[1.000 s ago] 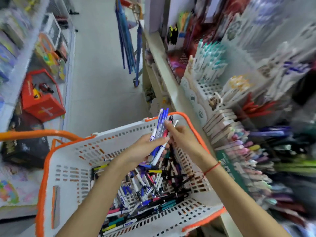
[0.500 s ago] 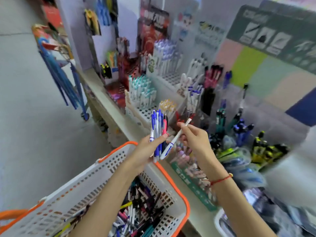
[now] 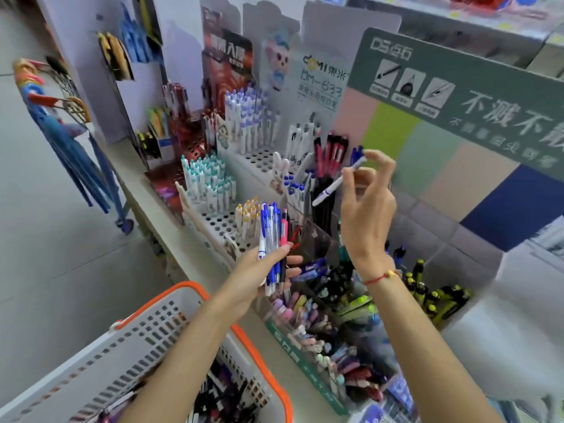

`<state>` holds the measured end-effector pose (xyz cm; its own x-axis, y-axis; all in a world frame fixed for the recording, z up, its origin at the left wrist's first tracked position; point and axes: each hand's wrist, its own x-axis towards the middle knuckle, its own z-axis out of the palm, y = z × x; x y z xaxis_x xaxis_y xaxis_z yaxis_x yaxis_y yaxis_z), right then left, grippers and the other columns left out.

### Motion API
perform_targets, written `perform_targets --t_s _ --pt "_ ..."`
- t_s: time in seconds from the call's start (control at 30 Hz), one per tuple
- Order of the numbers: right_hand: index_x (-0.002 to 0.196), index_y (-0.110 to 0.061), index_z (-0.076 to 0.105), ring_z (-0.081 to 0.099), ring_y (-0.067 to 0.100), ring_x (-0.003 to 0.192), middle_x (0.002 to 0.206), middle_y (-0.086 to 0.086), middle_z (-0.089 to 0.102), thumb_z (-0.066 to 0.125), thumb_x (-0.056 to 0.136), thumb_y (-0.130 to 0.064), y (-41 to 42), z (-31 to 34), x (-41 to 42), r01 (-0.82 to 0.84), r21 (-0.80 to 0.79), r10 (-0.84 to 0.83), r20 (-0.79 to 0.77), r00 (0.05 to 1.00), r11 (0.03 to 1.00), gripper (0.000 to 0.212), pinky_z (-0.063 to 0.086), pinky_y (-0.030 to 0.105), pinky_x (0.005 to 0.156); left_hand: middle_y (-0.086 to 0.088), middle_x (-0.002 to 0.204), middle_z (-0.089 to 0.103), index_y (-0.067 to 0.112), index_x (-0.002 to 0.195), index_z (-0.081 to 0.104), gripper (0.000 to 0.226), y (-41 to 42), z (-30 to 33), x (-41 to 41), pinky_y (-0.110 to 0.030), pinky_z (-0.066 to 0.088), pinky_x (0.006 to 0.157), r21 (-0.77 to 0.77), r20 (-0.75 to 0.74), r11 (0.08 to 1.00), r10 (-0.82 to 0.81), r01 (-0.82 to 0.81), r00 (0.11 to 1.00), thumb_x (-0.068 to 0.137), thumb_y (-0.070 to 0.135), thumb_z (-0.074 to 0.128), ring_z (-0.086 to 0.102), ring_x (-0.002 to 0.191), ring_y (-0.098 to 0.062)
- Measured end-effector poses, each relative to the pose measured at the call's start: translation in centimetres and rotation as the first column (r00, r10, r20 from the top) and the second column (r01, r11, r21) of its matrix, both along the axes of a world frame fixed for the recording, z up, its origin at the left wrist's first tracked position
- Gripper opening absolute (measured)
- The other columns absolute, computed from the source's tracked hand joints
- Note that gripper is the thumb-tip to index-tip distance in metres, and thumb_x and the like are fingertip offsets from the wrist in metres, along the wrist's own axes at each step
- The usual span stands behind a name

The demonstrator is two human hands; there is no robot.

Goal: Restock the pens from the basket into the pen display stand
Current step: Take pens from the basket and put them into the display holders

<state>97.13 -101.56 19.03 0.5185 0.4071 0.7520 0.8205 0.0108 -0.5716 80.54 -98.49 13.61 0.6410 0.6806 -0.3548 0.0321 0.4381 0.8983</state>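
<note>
Right hand [image 3: 367, 209]: raised over the stand, pinching one slim white pen with blue cap [image 3: 338, 181] between thumb and fingertips; held slanted, cap end uppermost, apparently to line it up with a slot among like pens.

Left hand [image 3: 262, 274]: curled round a bunch of blue-and-white pens with one pink [image 3: 272, 245], kept upright just above the basket rim as a ready supply for the right hand.

White perforated plastic basket with orange rim [image 3: 262, 346]: low at left, beside the shelf edge, loose mixed pens inside; much stock left to place.

White tiered pen display stand with hole-grid tops [image 3: 219, 221]: on the shelf, several holes vacant, rows of white pens standing by colour.

Red string bracelet [image 3: 378, 277]: on right wrist.
</note>
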Motion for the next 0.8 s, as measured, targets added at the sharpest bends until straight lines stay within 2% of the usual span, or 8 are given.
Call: perform_targets --t_s 0.13,0.3,0.47,0.53,0.6,0.67,0.73,0.8 --pt "0.116 -0.014 0.043 0.064 0.019 0.059 0.083 0.006 0.072 0.063 0.094 -0.018 2.0 -1.5 0.7 -0.019 -0.149 0.043 0.164 0.985 0.989 0.03 0.05 0.03 0.049 0.0 0.099 0.076 0.018 0.125 0.059 0.03 0.3 -0.4 1.0 -0.025 0.058 0.068 -0.002 -0.005 1.0 -0.018 0.018 1.0 0.097 0.027 0.057 0.073 0.091 -0.015" --pt "0.098 -0.013 0.073 0.067 0.019 0.069 0.085 0.001 0.074 0.07 0.088 -0.016 1.9 -3.1 1.1 -0.042 -0.305 0.115 0.225 0.967 0.952 0.011 0.055 0.036 0.052 0.003 0.1 0.076 0.021 0.124 0.058 0.029 0.8 -0.3 1.0 -0.026 0.058 0.07 0.014 0.004 0.999 -0.051 0.051 0.999 0.096 0.03 0.057 0.072 0.092 -0.013" --pt "0.11 -0.011 0.071 0.054 0.026 0.082 0.089 0.005 0.063 0.066 0.09 -0.015 1.8 -3.4 0.3 0.108 -0.404 0.091 0.444 0.891 0.909 0.021 0.05 0.039 0.055 0.004 0.102 0.075 0.023 0.125 0.059 0.031 1.1 0.2 0.4 -0.023 0.056 0.067 0.015 0.01 0.998 -0.053 0.053 0.999 0.096 0.032 0.057 0.072 0.094 -0.012" --pt "0.121 -0.012 0.064 0.053 0.023 0.087 0.098 0.006 0.057 0.062 0.093 -0.017 1.4 -3.1 -0.1 0.055 -0.458 0.117 0.338 0.934 0.887 0.029 0.05 0.037 0.059 0.003 0.103 0.075 0.022 0.126 0.058 0.031 1.0 0.4 0.2 -0.02 0.054 0.063 0.02 0.01 0.999 -0.051 0.05 0.999 0.095 0.031 0.057 0.072 0.093 -0.011" --pt "0.129 -0.016 0.058 0.055 0.013 0.082 0.105 -0.001 0.057 0.057 0.096 -0.025 0.7 -2.7 -0.7 -0.091 -0.459 0.146 0.086 0.985 0.884 0.034 0.048 0.029 0.063 0.001 0.103 0.075 0.021 0.125 0.058 0.032 0.8 0.6 0.1 -0.017 0.052 0.056 0.026 0.01 0.999 -0.047 0.047 0.999 0.095 0.03 0.058 0.072 0.089 -0.01" --pt "0.127 -0.018 0.06 0.059 0.005 0.077 0.101 -0.007 0.063 0.06 0.095 -0.031 0.2 -2.3 -1.4 -0.253 -0.44 0.191 -0.181 0.965 0.861 0.034 0.051 0.024 0.069 -0.002 0.102 0.075 0.019 0.123 0.059 0.03 0.7 0.9 0.2 -0.014 0.048 0.05 0.037 0.017 0.998 -0.056 0.056 0.998 0.095 0.029 0.058 0.072 0.083 -0.008" --pt "0.123 -0.02 0.063 0.063 0.001 0.081 0.095 -0.008 0.068 0.066 0.091 -0.028 -0.3 -1.8 -1.8 -0.366 -0.461 0.216 -0.347 0.913 0.808 0.033 0.053 0.019 0.075 0.0 0.1 0.076 0.02 0.12 0.062 0.028 0.6 1.2 0.4 -0.016 0.051 0.054 0.057 0.025 0.995 -0.08 0.078 0.997 0.095 0.03 0.058 0.072 0.083 -0.008" --pt "0.119 -0.021 0.066 0.065 0.001 0.085 0.094 -0.007 0.07 0.069 0.089 -0.023 -0.8 -1.5 -1.6 -0.401 -0.437 0.214 -0.417 0.883 0.805 0.03 0.053 0.017 0.077 0.0 0.1 0.076 0.02 0.12 0.063 0.028 0.4 1.3 0.9 -0.023 0.057 0.067 0.067 0.036 0.993 -0.096 0.094 0.995 0.095 0.031 0.057 0.072 0.089 -0.011"
